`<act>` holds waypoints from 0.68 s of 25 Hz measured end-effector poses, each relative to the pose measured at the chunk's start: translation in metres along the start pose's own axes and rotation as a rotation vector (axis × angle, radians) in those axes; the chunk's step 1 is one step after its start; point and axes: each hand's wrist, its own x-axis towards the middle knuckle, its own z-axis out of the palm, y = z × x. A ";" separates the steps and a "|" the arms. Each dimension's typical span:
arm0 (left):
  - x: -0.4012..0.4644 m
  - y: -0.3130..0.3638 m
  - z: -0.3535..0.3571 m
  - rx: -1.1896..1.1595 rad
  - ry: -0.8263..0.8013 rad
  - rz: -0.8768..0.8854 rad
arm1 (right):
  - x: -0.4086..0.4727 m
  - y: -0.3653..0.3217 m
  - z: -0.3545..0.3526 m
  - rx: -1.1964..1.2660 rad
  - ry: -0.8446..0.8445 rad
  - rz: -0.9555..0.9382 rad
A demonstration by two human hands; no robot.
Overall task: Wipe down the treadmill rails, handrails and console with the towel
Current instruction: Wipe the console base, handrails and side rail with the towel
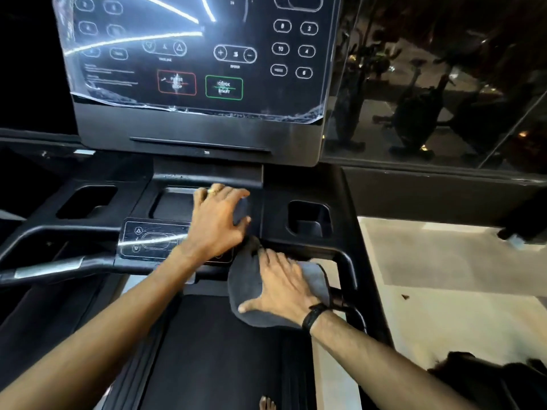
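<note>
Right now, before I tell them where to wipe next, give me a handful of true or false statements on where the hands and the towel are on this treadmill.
1. The right hand lies flat on the grey towel. True.
2. The left hand holds the towel up against the big screen. False: it rests low on the console tray, fingers spread, and the screen is untouched.
3. A cup holder sits to the right of the left hand. True.
4. The towel lies inside that cup holder. False: it is draped at the front edge of the console, under the right hand.
5. The right wrist wears a black band. True.
</note>
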 end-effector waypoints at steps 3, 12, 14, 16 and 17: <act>-0.003 -0.015 -0.008 -0.033 0.089 -0.038 | 0.027 -0.004 -0.023 0.107 -0.139 -0.020; -0.015 0.009 0.008 -0.036 0.018 0.011 | 0.010 -0.014 -0.014 -0.048 0.032 -0.014; -0.012 0.017 0.007 -0.049 -0.030 0.053 | 0.025 -0.002 -0.034 0.168 -0.211 -0.003; -0.008 0.020 0.003 -0.045 -0.055 0.067 | 0.035 0.008 -0.048 0.337 -0.451 0.016; -0.007 0.019 0.002 -0.036 -0.059 0.067 | 0.036 0.008 -0.047 0.363 -0.449 0.032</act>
